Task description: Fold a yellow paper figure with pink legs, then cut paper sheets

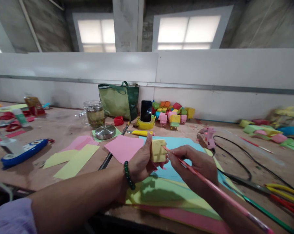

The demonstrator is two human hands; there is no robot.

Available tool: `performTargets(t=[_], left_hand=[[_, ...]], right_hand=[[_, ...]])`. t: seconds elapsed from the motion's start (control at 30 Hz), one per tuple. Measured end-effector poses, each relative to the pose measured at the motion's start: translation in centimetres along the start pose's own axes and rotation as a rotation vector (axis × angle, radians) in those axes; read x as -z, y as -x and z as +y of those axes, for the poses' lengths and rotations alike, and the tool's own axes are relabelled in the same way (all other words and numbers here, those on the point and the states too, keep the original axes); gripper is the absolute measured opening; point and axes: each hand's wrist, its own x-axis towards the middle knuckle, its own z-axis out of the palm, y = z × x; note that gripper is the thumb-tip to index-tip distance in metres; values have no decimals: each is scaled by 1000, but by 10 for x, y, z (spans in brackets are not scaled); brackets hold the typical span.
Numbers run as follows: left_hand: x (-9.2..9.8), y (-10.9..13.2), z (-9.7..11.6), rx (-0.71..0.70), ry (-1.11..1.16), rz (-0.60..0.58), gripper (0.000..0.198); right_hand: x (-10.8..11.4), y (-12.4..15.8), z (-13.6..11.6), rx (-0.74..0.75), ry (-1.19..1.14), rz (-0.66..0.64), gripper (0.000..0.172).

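My left hand (142,161) is closed around a small yellow folded-paper cube (158,150), thumb up along its left side, with a bit of pink paper showing beneath it. A green bead bracelet (128,175) circles that wrist. My right hand (195,162) pinches a long thin pink stick (217,191) whose tip touches the cube's right face. Both hands hover over stacked coloured paper sheets (176,195) in blue, green and pink.
A pink glue gun (208,136) with black cable lies right of the hands. Behind stand a phone (146,111) on a yellow tape roll, a pile of paper cubes (172,113), a green bag (119,99), a glass mug (95,114) and a metal lid (105,131). Loose sheets (73,157) lie left.
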Motion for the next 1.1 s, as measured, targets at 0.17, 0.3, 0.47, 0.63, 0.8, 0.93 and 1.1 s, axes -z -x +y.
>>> performTargets(t=[0.17,0.3,0.47,0.63,0.8,0.93,1.1], left_hand=[[-2,2,1,15,-14,50,63],[-4,3,2,20,-26,74,64],[-2,2,2,12,-10,60,65],[-3,1,2,-9,6,17,62],[-4,3,3,25,-28,48,64],[-4,3,3,22,-37,69,64],[-5,3,3,19,-15,64,64]], right_hand=[[0,-1,1,16,-3,-16,9],[0,-1,1,28,9,-12,9],[1,0,2,26,-4,-33,9],[2,0,2,-34,27,-14,9],[0,-1,0,3,6,-15,11],[0,-1,-1,30,5,-31,12],[1,0,0,-9,-8,7,9]])
